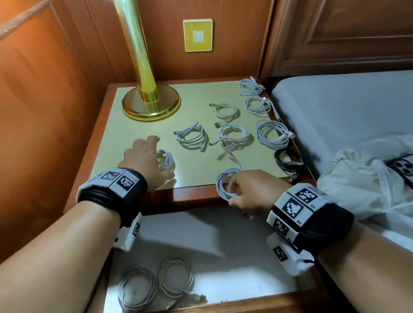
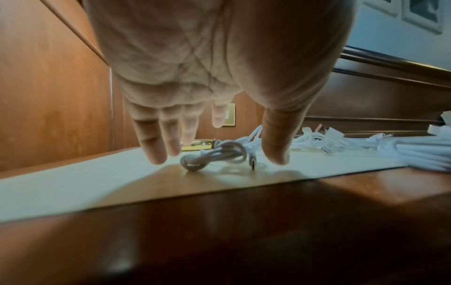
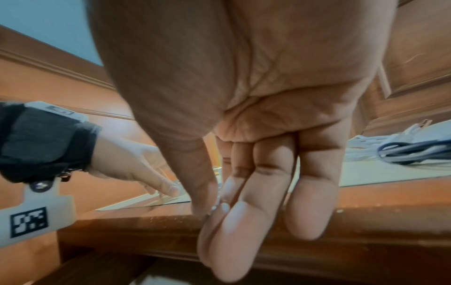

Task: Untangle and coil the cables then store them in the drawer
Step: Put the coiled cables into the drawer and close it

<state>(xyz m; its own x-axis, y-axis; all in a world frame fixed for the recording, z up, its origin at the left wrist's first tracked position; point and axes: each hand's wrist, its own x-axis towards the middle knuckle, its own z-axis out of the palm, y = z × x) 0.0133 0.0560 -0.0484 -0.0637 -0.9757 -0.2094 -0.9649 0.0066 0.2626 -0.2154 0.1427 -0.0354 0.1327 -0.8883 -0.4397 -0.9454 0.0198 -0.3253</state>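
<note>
Left hand [image 1: 147, 160]: fingers spread and relaxed, held just above a small white coil [image 2: 214, 154] on the nightstand top [image 1: 112, 145]; contact cannot be told, nothing grasped. Beyond and between the hands: white coils [image 1: 233, 134] laid apart. Right hand [image 1: 251, 193]: a white coiled cable [image 1: 224, 182] is pinched at the nightstand's front edge. Black coil [image 1: 290, 161]: just beyond the right hand. Beneath both hands: open drawer [image 1: 234, 240], two white coils [image 1: 157, 283] laid inside.

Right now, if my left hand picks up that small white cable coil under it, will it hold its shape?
Probably not for long. The white cable coil shows no tie, so its loops may spring apart. It looks thin and light, so the left hand, open over it, should lift it easily. Its loose connector end may dangle.
</note>
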